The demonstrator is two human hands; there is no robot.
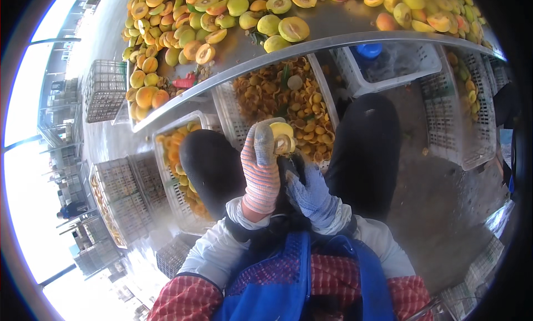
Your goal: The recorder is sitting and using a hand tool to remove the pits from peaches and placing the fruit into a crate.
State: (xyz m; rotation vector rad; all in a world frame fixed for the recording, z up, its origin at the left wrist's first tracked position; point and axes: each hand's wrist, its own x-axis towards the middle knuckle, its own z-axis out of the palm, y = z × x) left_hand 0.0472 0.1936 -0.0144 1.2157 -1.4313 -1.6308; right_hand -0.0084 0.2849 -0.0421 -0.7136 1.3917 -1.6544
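**Fruit-halving station, seated worker**

- Steel table (333, 29): curved edge, heaped with halved yellow-orange fruit (183, 26).
- White crate (327, 107) below: pits and trimmings.
- Left hand (261, 165), striped glove: fingers wrapped around a fruit half (282, 136) above the lap. Likely soft, wet, slippery; best cupped by the skin side.
- Right hand (311, 193), blue glove: just beside the fruit; grip cannot be told.

Left hand (261, 168), striped glove, raised and curled closed. Right hand (311, 194), blue glove, just below it; grip apparently closed, partly hidden.
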